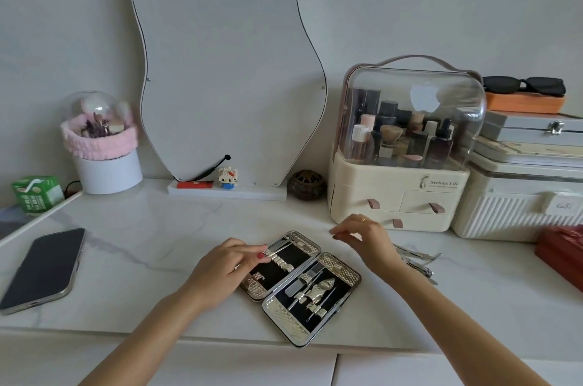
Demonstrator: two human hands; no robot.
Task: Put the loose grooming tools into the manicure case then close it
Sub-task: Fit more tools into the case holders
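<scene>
I see the case lying open flat on the white counter, near the front edge, its 2 halves spread side by side with black lining and gold straps. In the near half several tools sit under their straps. My left hand rests on the far half, thumb and fingertips pinched on a thin metal tool at a strap there; I think it is tweezers, though the view is too soft to be sure. My right hand hovers just past the case's far right corner, fingers loosely curled and holding nothing. To its right, 2 or so loose tools lie on the counter, partly hidden by my wrist. A phone lies well to the left.
</scene>
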